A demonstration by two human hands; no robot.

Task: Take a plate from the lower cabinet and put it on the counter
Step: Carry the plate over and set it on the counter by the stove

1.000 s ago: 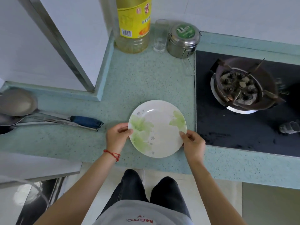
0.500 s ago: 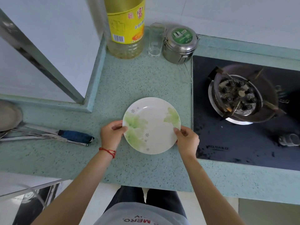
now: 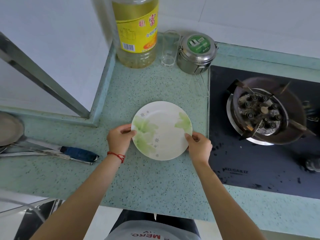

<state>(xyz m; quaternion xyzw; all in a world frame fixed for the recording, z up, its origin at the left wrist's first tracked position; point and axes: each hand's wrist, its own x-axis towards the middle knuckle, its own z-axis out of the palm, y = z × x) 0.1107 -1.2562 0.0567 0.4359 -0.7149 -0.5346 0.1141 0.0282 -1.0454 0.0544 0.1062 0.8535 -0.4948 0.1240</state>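
I am holding the plate [image 3: 161, 130] by its two opposite edges, my left hand [image 3: 119, 138] pinching the left rim with the thumb over the top and the other fingers curled under, my right hand [image 3: 199, 147] pinching the right rim the same way. The plate is sitting level over the middle of the counter [image 3: 149, 87], just left of the stove top [image 3: 259, 161]; I cannot tell whether its foot is already touching the surface or hovering just above it. To finish well, I judge I should be keeping it flat, letting it settle with the weight on the counter, then sliding my underneath fingers out sideways rather than lifting, so the rim is not tipping or clattering. The speckled green surface is looking smooth and hard, so the plate could be skating if pushed. There is bare room all around it: the oil bottle [image 3: 136, 32], a clear glass [image 3: 170, 49] and a steel tin [image 3: 196, 52] are standing well apart at the far side, a blue-handled utensil [image 3: 78, 153] is lying near on the left, and the burner [image 3: 259, 111] is off to the right. The near edge of the counter is well clear of the plate.
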